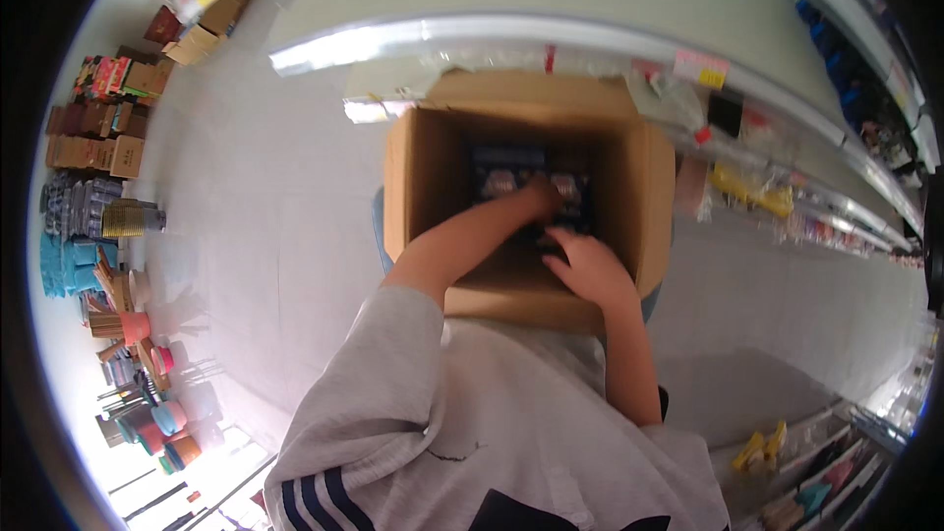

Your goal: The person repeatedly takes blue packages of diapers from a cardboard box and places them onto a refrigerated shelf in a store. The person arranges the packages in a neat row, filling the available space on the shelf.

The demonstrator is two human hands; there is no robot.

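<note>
An open cardboard carton (520,304) stands before me with its flaps folded outward. Deep inside lie dark printed packages (501,181) in a row. My left hand (544,198) reaches down to them; it is in shadow and blurred, so whether its fingers grip a package is hidden. Over the carton's near right part hovers my right hand (590,264), fingers apart and pointing inward, with nothing visible in it. Its fingertips are close to the left wrist and the lower packages.
Beyond the carton runs a shelf edge (509,23) with price tags. Hanging yellow packets (752,190) are on the right. Cardboard boxes (96,153), plastic tubs (135,326) and stacked baskets (125,218) line the left side. Grey floor (295,236) lies between.
</note>
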